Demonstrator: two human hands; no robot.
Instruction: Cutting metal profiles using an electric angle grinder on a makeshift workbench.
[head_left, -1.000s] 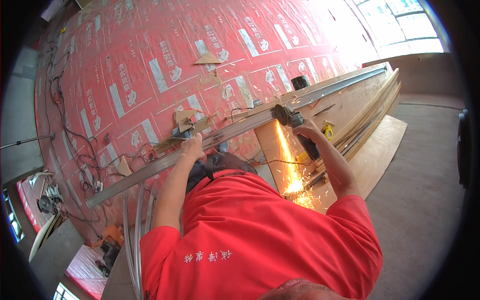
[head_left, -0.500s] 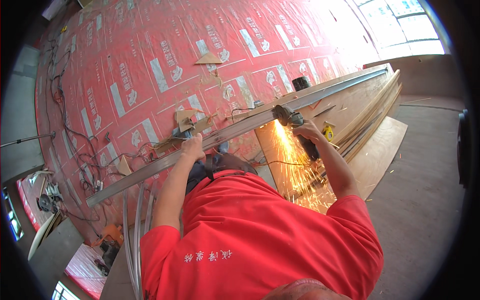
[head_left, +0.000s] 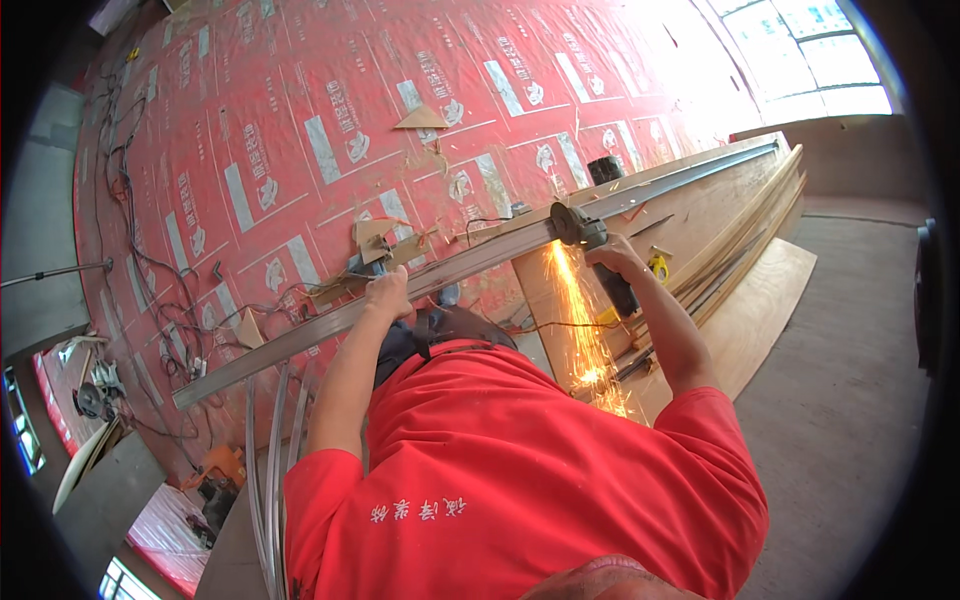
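Grinder point(head_left: 588, 232) on a metal channel point(head_left: 485, 255), throwing sparks point(head_left: 582, 345).
The left grip point(head_left: 388, 297) is clamped on the channel, which slants up from the lower left, in front of the person's waist, to the grinder's disc; the right grip point(head_left: 622, 257) is closed around the grinder's body. The sparks pour down from the disc in a bright orange stream, between the shirt point(head_left: 530, 440) and the right forearm. A yellow tool point(head_left: 657, 267) lies just beyond the right wrist, near stacked boards point(head_left: 765, 290); red sheeting point(head_left: 290, 110) covers the floor ahead.
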